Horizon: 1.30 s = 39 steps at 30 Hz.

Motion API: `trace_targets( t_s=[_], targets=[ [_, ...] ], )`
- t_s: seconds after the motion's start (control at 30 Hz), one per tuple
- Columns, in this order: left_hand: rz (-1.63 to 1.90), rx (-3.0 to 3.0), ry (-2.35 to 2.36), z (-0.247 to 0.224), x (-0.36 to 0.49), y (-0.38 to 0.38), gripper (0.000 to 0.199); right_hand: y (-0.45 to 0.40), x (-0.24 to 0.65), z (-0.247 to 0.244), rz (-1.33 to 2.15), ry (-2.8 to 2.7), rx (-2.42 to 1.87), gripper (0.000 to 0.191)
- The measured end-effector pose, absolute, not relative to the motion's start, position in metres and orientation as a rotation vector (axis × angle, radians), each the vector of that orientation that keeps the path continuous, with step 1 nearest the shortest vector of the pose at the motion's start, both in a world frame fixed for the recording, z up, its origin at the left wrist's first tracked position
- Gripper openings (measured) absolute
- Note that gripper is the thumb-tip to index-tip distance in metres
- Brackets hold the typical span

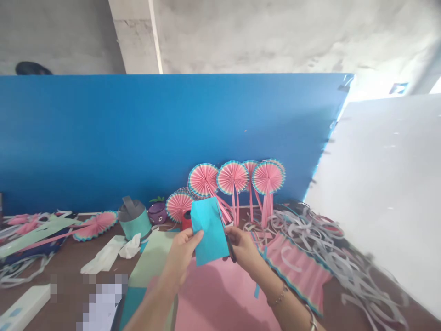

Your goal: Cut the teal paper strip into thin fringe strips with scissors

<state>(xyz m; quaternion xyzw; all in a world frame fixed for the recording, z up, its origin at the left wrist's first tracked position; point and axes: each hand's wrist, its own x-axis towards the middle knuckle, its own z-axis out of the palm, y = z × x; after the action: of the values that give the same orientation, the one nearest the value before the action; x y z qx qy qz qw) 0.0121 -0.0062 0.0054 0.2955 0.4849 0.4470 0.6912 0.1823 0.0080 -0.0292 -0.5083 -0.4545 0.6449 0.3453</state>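
Observation:
My left hand [182, 250] pinches the left edge of a bright blue sheet of paper [210, 234], held up above the table. My right hand [243, 246] is closed around a pair of dark-handled scissors [232, 250] at the paper's right edge. The blades lie along that edge and are mostly hard to see. Below both hands lies a large pink sheet [220, 299], with pale green paper [153, 257] to its left. A folded pink pleated strip [299, 271] with a blue edge rests beside my right forearm.
Several pink pleated paper rosettes [233, 178] lean against the blue partition [138, 138]. Curly white paper strips [310, 243] heap up on the right. Further left are a teal container [134, 225], a purple pot [157, 214], crumpled tissue [106, 253] and another rosette [98, 226].

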Motion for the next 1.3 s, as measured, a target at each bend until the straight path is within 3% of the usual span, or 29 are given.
trace_targets(
  t_s=[1.3],
  targets=[
    [0.934, 0.696, 1.146, 0.009, 0.019, -0.012, 0.049, 0.008, 0.181, -0.018, 1.579, -1.141, -1.375, 0.035]
  ],
)
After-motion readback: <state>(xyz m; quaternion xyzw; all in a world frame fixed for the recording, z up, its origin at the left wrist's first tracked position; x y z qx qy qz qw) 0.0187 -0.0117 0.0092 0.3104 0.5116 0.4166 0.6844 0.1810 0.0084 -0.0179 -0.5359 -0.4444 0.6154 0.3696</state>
